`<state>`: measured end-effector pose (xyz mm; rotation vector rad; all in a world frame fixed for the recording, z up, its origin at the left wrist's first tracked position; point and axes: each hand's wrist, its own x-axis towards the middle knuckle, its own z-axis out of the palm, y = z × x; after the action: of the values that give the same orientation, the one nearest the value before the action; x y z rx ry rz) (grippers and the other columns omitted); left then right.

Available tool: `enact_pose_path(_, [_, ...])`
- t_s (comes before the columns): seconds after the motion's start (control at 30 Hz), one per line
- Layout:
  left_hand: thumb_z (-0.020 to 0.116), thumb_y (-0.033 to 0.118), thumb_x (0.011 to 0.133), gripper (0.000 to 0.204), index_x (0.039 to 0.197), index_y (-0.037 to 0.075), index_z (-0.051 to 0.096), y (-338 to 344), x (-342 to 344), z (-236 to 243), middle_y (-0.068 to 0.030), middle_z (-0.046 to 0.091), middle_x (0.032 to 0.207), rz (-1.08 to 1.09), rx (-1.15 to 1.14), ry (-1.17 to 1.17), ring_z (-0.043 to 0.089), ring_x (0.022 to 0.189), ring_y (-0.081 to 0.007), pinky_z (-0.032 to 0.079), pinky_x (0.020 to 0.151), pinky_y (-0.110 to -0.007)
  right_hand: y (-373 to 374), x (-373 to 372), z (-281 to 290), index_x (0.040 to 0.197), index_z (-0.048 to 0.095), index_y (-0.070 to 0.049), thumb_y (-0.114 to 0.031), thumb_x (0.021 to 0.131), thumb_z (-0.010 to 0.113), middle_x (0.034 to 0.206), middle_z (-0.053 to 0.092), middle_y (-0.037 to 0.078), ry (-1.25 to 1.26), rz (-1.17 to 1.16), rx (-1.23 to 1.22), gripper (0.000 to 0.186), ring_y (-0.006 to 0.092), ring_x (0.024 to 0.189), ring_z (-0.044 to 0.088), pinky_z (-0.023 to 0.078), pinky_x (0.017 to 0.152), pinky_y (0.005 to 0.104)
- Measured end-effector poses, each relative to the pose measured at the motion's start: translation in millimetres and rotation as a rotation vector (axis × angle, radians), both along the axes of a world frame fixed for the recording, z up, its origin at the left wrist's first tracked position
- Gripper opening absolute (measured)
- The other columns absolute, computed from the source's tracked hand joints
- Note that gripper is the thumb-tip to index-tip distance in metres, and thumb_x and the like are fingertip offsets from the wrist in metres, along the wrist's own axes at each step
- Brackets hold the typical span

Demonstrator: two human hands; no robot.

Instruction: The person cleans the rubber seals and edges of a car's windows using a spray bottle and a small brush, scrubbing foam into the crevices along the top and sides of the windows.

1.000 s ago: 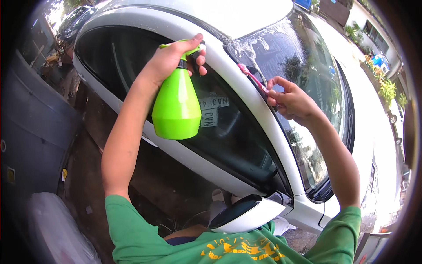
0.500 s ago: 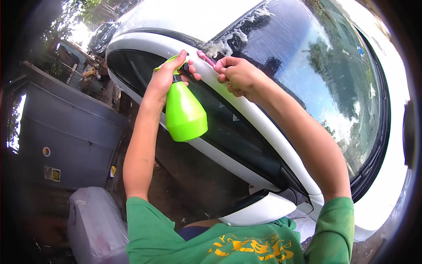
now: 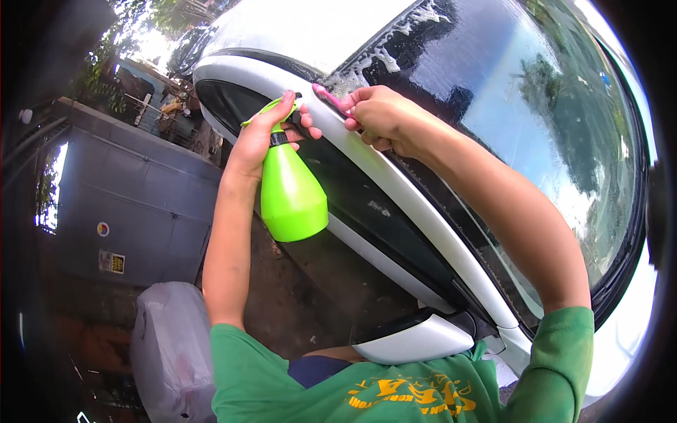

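"Two hands are engaged. State what each holds, and where."

"The left hand (image 3: 259, 137) holds a green spray bottle (image 3: 293, 201), its fingers wrapped around the neck and the thumb laid along the head. In this view the bottle hangs across the lower edge of the side window (image 3: 352, 201). The right hand (image 3: 396, 121) pinches a slim pink tool (image 3: 326, 95), its fingers narrow on the handle. The tool's tip is at the upper corner of the windshield (image 3: 458, 84), where the edge of the roof (image 3: 296, 35) meets the white pillar (image 3: 427, 222)."

"Identify the step in hand."

"Probably scrubbing the seam at that corner. White foam (image 3: 386, 62) lies along the windshield's roof edge, near the tip. Contact pressure cannot be told."

"Function of the bottle?"

"Likely standby. Whether the trigger is pressed cannot be told."

"Specify what the next move calls for."

"A short, light stroke along the seam, with a firm pinch on the handle. If the seam is dry, aim the bottle at the corner, clear of the right hand."
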<state>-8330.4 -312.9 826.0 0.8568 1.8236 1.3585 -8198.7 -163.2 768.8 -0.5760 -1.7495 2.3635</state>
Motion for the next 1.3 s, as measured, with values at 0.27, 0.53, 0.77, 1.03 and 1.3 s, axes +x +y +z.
enact_pose_path(0.27, [0.052, 0.042, 0.096, 0.035, 0.102, 0.009, 0.060, -23, 20, -3, -0.0003, 0.064, 0.085, 0.103, -0.125, 0.085, 0.068, 0.081, -0.0130, 0.044, 0.056, -0.020, 23, 63, -32, 0.111, 0.064, -0.003, -0.002, 0.077, 0.055, 0.070, 0.064, 0.015, 0.183, 0.010, 0.767, 0.036, 0.0230, 0.064, 0.065, 0.053, 0.060, 0.0342])
enact_pose_path(0.53, [0.050, 0.044, 0.097, 0.036, 0.103, 0.009, 0.059, -8, 23, 5, 0.0006, 0.062, 0.086, 0.113, -0.209, 0.190, 0.066, 0.086, -0.0123, 0.041, 0.055, -0.018, 4, 68, -42, 0.108, 0.058, 0.000, -0.004, 0.081, 0.054, 0.084, 0.059, 0.019, 0.216, -0.200, 1.513, 0.027, 0.0317, 0.063, 0.066, 0.054, 0.054, 0.0405])
enact_pose_path(0.77, [0.054, 0.044, 0.095, 0.035, 0.101, 0.010, 0.061, -6, 24, 0, 0.0006, 0.064, 0.086, 0.124, -0.195, 0.170, 0.067, 0.085, -0.0108, 0.042, 0.056, -0.018, 8, 59, -45, 0.113, 0.057, 0.000, -0.003, 0.081, 0.055, 0.085, 0.059, 0.019, 0.316, -0.235, 1.441, 0.032, 0.0304, 0.063, 0.067, 0.055, 0.056, 0.0392])
enact_pose_path(1.03, [0.056, 0.042, 0.094, 0.035, 0.102, 0.008, 0.061, -10, 29, -5, 0.0000, 0.064, 0.087, 0.137, -0.202, 0.171, 0.066, 0.084, -0.0106, 0.044, 0.057, -0.020, 0, 54, -41, 0.097, 0.061, 0.008, -0.003, 0.079, 0.060, 0.081, 0.062, 0.017, 0.289, -0.275, 1.618, 0.021, 0.0268, 0.067, 0.069, 0.057, 0.053, 0.0341])
enact_pose_path(1.3, [0.056, 0.040, 0.095, 0.034, 0.102, 0.007, 0.061, 7, 29, -1, -0.0015, 0.065, 0.086, 0.148, -0.168, 0.210, 0.066, 0.082, -0.0120, 0.044, 0.057, -0.021, -19, 15, -38, 0.090, 0.063, 0.014, -0.005, 0.081, 0.063, 0.080, 0.063, 0.019, 0.327, -0.362, 1.540, 0.021, 0.0262, 0.065, 0.070, 0.058, 0.052, 0.0310])
